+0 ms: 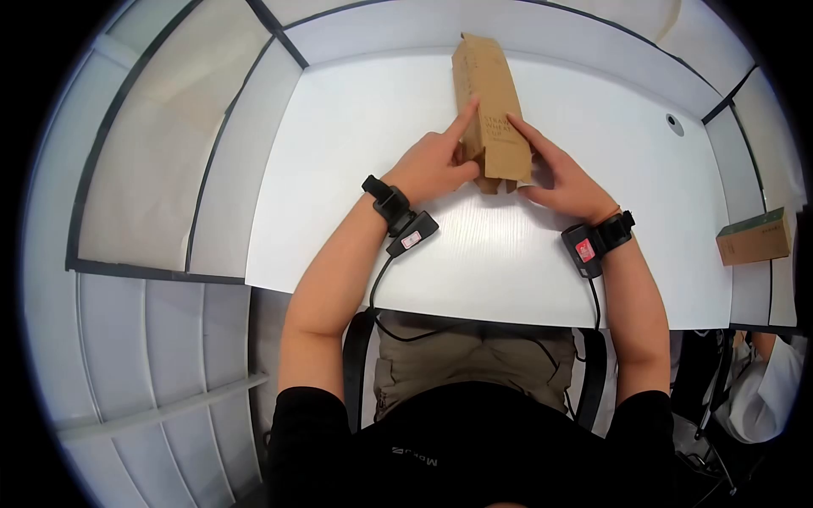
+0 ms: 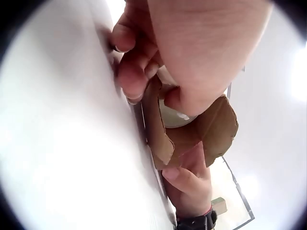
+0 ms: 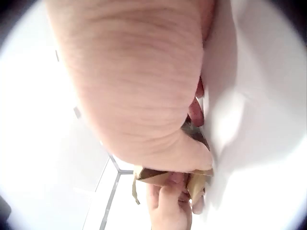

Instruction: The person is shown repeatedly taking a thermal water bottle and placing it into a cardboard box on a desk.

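Note:
A long brown cardboard box (image 1: 500, 80), printed with words about a straw wheat cup, lies on the white table, its near end toward me. My left hand (image 1: 430, 165) grips the box's left side, index finger laid along it, thumb at the near end. On the opposite side my right hand (image 1: 566, 179) holds the box, fingers on its right edge and thumb low by the near end. In the left wrist view that end stands open, with a bent-out flap (image 2: 220, 127). Inside shows a pale rounded thing (image 2: 173, 117), partly hidden by the left thumb.
A smaller brown and green box (image 1: 754, 237) sits at the far right by the partition. Partition walls (image 1: 508, 30) rise along the table's back and sides. A round cable hole (image 1: 674, 124) is at the back right. Cables run from both wrist cameras over the table's front edge.

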`<state>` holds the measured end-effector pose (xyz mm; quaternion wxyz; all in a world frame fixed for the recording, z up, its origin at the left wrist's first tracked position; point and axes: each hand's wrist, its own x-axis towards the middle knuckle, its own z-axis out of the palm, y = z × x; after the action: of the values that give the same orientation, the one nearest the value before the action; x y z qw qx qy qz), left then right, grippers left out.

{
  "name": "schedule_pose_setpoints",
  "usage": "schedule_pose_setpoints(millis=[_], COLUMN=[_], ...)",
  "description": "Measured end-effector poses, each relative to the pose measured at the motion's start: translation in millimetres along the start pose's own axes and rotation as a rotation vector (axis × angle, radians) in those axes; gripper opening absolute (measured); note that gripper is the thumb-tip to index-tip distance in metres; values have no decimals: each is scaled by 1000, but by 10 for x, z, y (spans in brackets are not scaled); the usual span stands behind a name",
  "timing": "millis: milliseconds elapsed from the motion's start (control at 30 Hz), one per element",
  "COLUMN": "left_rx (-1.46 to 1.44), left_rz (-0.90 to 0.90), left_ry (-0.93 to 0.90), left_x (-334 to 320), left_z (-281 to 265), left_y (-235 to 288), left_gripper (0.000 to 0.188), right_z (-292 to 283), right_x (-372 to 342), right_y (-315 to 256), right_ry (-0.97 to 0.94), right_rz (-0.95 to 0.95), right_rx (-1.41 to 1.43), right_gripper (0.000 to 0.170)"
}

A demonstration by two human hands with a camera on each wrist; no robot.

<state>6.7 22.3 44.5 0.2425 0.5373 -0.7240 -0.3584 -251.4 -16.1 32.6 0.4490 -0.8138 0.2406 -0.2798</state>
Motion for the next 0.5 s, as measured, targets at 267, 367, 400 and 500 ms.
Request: schedule_pose_setpoints(millis=[267,367,400,500], left_rx=[65,97,98,117], left_rz=[20,31,35,41], left_ry=[2,1,-8,-22], left_x=[-5,-15,-24,-19], left_z=[15,39,35,38], left_y=[20,30,43,39], left_gripper=[103,104,105,104], right_z=[85,94,102,100], right_x=[56,64,66,49], right_y=[16,33,37,-17], right_ry=[111,142,153,122], right_rz=[117,116,115,144], right_rx=[-6,-10,-9,-29], right_gripper=[80,78,77,78])
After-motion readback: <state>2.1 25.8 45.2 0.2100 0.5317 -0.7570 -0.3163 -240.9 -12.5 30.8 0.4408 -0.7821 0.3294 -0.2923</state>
